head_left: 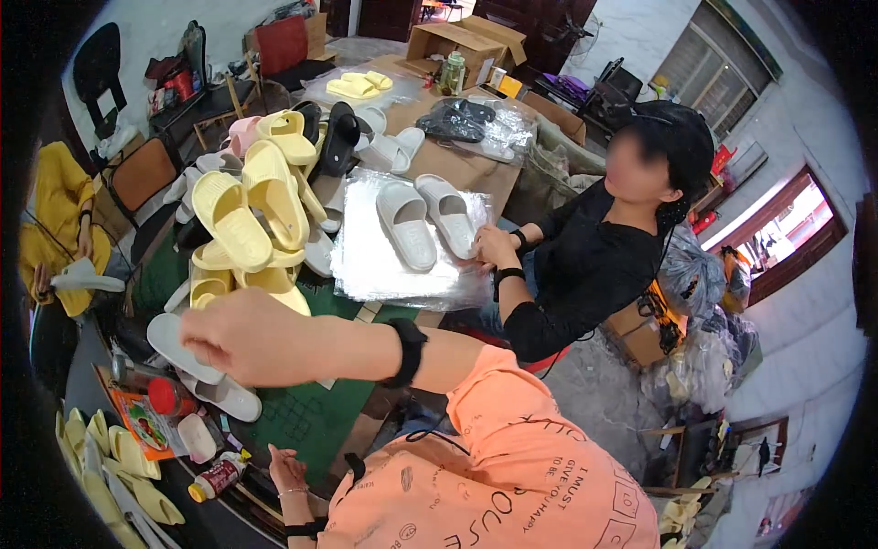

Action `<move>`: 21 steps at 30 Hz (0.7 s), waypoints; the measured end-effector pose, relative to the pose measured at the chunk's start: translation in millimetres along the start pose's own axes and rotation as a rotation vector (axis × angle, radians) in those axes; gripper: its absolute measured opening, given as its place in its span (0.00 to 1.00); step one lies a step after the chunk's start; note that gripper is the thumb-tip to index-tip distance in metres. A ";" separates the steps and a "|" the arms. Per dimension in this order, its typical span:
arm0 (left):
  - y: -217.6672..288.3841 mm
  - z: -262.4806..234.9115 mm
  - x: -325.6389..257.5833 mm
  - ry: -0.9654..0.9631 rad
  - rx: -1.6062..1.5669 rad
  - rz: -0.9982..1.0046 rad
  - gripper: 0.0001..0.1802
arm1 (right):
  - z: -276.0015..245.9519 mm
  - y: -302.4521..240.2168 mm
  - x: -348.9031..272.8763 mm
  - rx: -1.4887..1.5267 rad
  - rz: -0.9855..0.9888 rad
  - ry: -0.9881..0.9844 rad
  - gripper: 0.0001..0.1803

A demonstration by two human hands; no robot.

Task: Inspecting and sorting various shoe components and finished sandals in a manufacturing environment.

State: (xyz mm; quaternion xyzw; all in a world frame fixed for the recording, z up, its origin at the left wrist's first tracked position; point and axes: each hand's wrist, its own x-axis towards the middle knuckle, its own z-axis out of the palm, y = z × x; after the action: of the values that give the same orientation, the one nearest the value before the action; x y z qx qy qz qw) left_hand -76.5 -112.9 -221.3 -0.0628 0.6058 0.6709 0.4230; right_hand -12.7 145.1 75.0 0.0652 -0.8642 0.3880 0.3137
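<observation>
My right arm stretches across to the left, and my right hand (251,339) is closed, fingers curled over a grey slipper (165,339). Whether those fingers grip it or something else is hidden. A second grey slipper (233,399) lies just below that hand on the green table mat (302,416). My left hand (287,467) is low in view by the table's edge, fingers apart and holding nothing. Beyond my right hand rises a pile of yellow slippers (233,220). A grey pair (407,224) rests on a stack of clear plastic bags, where a co-worker's hands (495,245) touch one slipper.
The co-worker in black (594,247) sits at the right. Another person in yellow (59,220) is at the far left beside a grey slipper. A red-lidded jar (172,396) and a bottle (215,478) stand near my left hand. Cardboard boxes (462,46) are at the back.
</observation>
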 end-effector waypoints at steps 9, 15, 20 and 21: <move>-5.8 -7.8 0.4 -0.001 -0.039 -0.095 0.24 | -35.9 -74.0 -25.3 -0.037 -0.282 -0.110 0.08; -6.5 -7.8 4.2 -0.029 -0.018 -0.122 0.24 | -37.0 -78.2 -35.4 -0.007 -0.377 -0.058 0.12; -11.1 -7.2 14.0 -0.060 0.008 -0.151 0.25 | -41.5 -82.4 -36.9 -0.004 -0.417 -0.019 0.11; -12.8 -8.4 15.5 -0.061 0.012 -0.156 0.25 | -44.7 -85.6 -38.1 -0.004 -0.386 -0.061 0.11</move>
State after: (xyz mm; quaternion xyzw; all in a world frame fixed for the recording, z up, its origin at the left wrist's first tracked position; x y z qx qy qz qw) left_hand -81.6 -113.8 -242.5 -0.0868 0.5901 0.6336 0.4927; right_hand 70.0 112.9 128.8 0.2407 -0.8456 0.3168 0.3560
